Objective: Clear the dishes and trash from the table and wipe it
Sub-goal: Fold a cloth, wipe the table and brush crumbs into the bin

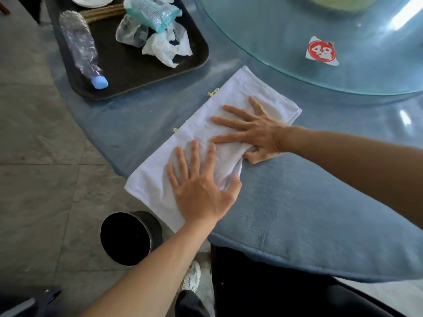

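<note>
A white folded cloth (238, 97) lies flat on the blue table (309, 202), its near end hanging over the table's edge. My left hand (201, 188) presses on its near half with fingers spread straight. My right hand (254, 131) lies flat on its far half, fingers spread, thumb tucked at the cloth's edge. Small yellow crumbs (212, 92) sit beside the cloth's left edge. A dark tray (128, 72) at the far left holds a crushed plastic bottle (80, 46) with a blue cap, crumpled white napkins (167, 46), a plastic wrapper (148, 10) and a white plate (91, 0).
A glass turntable (320, 53) with a red "48" sticker (321, 51) covers the table's far right. A round black bin (126, 239) stands on the tiled floor below the table's edge. A dark chair (263, 282) sits at the near edge.
</note>
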The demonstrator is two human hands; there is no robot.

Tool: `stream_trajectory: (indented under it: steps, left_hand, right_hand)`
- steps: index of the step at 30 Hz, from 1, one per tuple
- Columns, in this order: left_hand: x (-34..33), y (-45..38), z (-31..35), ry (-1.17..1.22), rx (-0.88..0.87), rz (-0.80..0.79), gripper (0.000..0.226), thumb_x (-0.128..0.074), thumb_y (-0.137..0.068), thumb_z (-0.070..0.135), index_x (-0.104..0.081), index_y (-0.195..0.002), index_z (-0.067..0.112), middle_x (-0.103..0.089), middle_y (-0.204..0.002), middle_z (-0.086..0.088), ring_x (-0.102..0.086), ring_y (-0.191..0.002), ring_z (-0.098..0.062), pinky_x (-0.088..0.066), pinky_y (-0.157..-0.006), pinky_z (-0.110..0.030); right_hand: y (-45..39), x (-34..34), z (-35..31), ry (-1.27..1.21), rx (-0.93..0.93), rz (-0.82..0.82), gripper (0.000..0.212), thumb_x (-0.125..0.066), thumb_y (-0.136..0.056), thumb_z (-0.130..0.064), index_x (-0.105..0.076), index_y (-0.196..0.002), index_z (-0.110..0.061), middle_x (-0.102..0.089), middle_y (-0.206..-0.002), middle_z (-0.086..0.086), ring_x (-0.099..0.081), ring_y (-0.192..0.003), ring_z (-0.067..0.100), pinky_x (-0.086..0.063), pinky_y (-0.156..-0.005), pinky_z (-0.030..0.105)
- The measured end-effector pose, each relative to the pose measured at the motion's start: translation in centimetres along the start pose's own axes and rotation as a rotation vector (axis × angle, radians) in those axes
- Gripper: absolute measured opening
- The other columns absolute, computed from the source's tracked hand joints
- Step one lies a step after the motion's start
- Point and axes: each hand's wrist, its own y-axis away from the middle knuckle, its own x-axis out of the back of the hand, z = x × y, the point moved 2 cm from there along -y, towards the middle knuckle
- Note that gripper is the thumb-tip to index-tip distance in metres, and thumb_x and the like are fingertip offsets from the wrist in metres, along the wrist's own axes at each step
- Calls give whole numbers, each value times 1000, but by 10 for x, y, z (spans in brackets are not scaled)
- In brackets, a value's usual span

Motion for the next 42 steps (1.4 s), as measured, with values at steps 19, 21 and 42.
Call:
stream_trajectory:
  steps: [19, 21, 42]
  left_hand:
    - [8, -7, 1, -97, 13, -227, 97, -39, -80, 81, -15, -162, 36, -6, -172, 1, 2, -157, -34, -9, -121, -63]
    - [12, -8, 3, -85, 15, -270, 96, -40, -81, 81, -16, -162, 35, -8, -172, 0, 0, -157, -35, -10, -121, -63]
    - [90, -188, -9, 209, -61, -730, 40, -61, -93, 25, -53, -130, 14, -55, -125, -4, -57, -109, -27, -37, -84, -31]
  right_hand:
    - [12, 15, -29, -208, -214, -70, 80, -38, -83, -59, -7, -156, -61, 8, -173, -12, 4, -160, 29, -5, -124, 58]
    - [16, 16, -41, -271, -285, -32, 77, -42, -84, -49, -17, -157, -58, -2, -173, -9, -4, -160, 28, -9, -125, 56]
    - [-6, 79, -157, -1713, -2020, 762, 64, -73, -93, -32, -41, -148, -23, -61, -124, -5, -64, -98, 0, -59, -84, 32]
